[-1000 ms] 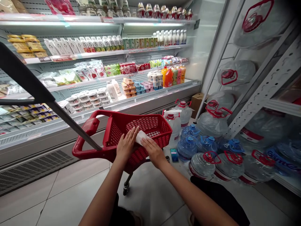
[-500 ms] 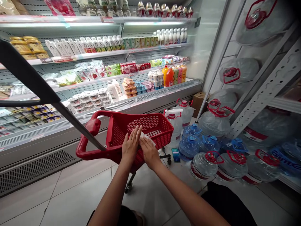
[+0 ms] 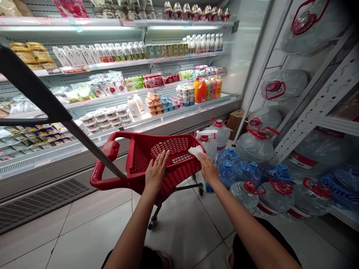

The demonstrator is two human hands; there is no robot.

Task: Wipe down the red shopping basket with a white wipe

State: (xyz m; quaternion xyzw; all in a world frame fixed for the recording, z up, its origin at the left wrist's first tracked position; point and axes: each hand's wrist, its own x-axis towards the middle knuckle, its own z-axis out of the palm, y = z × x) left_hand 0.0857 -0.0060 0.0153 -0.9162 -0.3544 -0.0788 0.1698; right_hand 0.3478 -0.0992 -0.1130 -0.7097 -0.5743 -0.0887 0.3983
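Note:
A red plastic shopping cart (image 3: 179, 173) with perforated basket walls stands in front of me. My left hand (image 3: 156, 171) rests on the near rim of its basket, fingers stretched out and nothing in them. At the basket's right end, my right hand (image 3: 209, 168) presses a white wipe (image 3: 194, 151) against the top rim. The wipe sticks out past my fingertips over the corner; part of it is hidden under the hand. The cart's red push handle (image 3: 97, 175) is to the left of both hands.
A refrigerated display case (image 3: 112, 144) full of dairy and drinks runs behind the cart. Blue water jugs (image 3: 227, 172) and clear jugs with red handles (image 3: 244, 194) crowd the floor at right, beside a white metal rack (image 3: 314, 108). A grey-black bar (image 3: 30, 82) crosses the upper left.
My right hand has slid right along the basket rim with the wipe, from beside my left hand to the far right corner. My left hand has stayed in place.

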